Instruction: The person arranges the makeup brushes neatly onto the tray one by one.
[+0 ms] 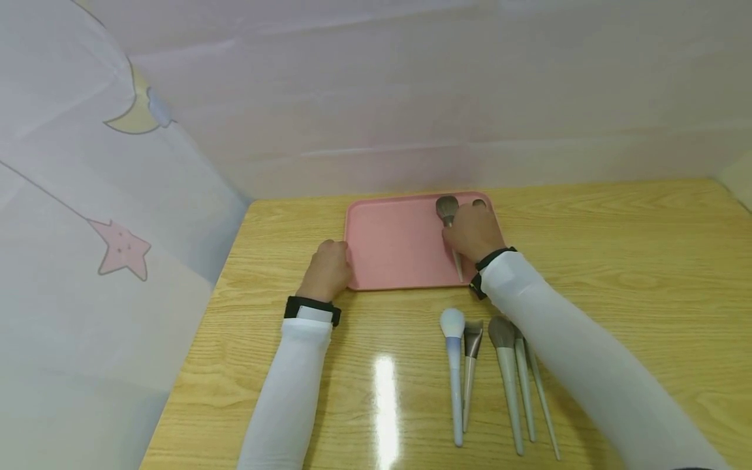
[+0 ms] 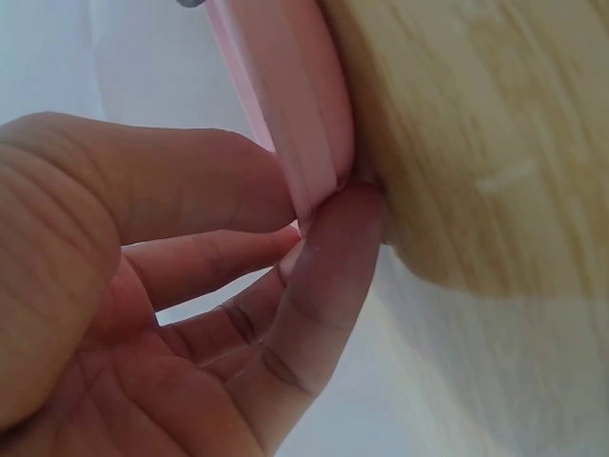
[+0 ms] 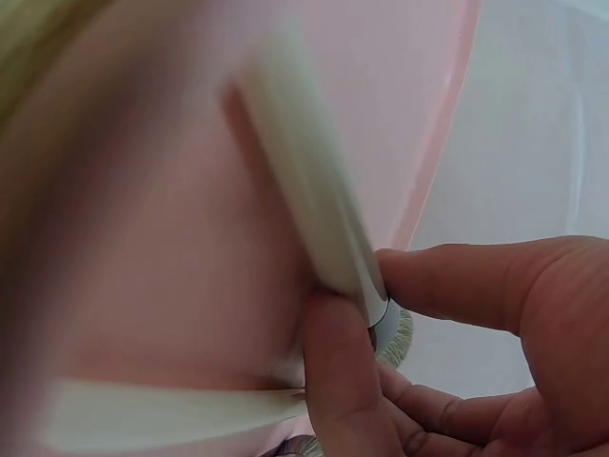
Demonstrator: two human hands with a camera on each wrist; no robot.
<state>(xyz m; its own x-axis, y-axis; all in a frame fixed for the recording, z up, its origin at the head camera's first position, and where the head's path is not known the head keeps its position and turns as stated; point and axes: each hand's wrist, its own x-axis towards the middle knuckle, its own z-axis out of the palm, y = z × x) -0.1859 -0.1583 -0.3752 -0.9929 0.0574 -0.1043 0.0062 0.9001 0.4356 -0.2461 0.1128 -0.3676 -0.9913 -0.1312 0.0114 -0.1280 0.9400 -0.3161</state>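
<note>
A pink tray (image 1: 393, 245) lies near the table's back edge. At its left rim, the left hand (image 1: 326, 269) pinches the edge between thumb and fingers, seen closely in the left wrist view. Over the tray's right part, the right hand (image 1: 473, 230) pinches a makeup brush (image 1: 448, 207) near the top of its pale handle (image 3: 314, 171). The brush's bristles are grey-brown and full, and its handle slants toward the front rim. Beside it, mostly hidden by the right hand, a second makeup brush shows a dark tip (image 1: 478, 203) and a pale handle (image 3: 171, 417).
In front of the tray lie several more makeup brushes: a white-headed one (image 1: 455, 372), a dark flat-headed one (image 1: 470, 365), a large brown-headed one (image 1: 505, 372) and slimmer ones partly beneath the right forearm. A printed cloth (image 1: 411, 98) hangs behind the wooden table (image 1: 617, 261).
</note>
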